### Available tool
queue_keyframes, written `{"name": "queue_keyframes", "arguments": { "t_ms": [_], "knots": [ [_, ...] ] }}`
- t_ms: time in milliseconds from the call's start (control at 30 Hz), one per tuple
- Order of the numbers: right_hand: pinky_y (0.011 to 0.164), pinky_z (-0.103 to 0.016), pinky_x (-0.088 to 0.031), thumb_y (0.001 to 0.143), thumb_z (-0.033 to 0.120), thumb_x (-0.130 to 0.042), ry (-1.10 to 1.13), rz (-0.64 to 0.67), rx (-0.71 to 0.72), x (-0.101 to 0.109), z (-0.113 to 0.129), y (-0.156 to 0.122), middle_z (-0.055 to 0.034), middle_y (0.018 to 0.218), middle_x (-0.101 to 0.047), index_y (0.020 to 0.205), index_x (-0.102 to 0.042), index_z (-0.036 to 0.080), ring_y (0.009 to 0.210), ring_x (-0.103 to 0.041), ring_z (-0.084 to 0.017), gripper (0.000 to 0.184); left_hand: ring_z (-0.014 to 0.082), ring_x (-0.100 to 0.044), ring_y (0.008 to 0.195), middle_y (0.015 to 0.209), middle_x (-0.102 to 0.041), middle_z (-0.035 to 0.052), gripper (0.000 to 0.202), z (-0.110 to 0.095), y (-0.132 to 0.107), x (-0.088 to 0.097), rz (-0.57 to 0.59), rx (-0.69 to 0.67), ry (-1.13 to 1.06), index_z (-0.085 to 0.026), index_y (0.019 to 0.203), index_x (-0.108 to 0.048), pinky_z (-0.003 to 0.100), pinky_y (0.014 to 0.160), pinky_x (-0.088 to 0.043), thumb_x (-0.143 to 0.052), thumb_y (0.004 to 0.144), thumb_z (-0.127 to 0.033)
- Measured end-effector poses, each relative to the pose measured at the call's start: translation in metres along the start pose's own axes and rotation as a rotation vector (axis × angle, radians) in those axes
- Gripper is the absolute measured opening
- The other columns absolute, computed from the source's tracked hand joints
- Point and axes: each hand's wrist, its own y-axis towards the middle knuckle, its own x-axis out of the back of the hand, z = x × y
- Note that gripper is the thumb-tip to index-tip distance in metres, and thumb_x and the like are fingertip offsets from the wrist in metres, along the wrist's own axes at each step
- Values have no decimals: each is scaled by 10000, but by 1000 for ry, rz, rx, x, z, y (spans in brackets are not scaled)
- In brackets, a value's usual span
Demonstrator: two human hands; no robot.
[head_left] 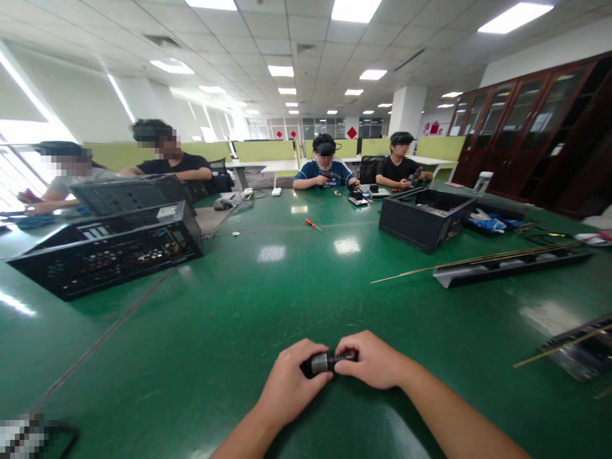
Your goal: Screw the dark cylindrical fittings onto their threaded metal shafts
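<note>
Low in the middle of the head view, a dark cylindrical tool with a silver band [319,363] lies crosswise between my two hands, close above the green table. My left hand [291,377] wraps round its thicker left end, thumb below and fingers above. At the thinner, dark right end, my right hand [375,362] pinches it between thumb and fingers. Both palms and the fingers behind hide parts of the tool, so its exact kind cannot be made out.
Open black computer cases [129,255] stand at left, another black case [421,217] at right. A red screwdriver [313,224] lies mid-table. Thin brass-coloured rods [411,273] rest beside a metal channel [507,271]. Several people sit round the far sides, one [325,169] opposite me.
</note>
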Motion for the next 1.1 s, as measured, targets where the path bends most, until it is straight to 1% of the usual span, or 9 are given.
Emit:
{"name": "queue_keyframes", "arguments": {
  "t_ms": [800,1100],
  "knots": [
    [593,-204,-365,804,296,-657,1,12,-13,0,0,-1,21,710,-629,903,-715,196,632,-526,-112,151,179,-635,825,866,-691,-1,248,0,0,1,5,2,3,-253,939,-703,284,757,-452,-725,714,-150],
    [585,-201,-357,810,284,-654,6,30,-25,4,2,-2,22,700,-624,904,-714,186,628,-526,-109,148,183,-639,824,869,-694,6,254,0,0,1,-2,-6,9,-246,949,-702,290,762,-461,-719,712,-155]
  ]
}}
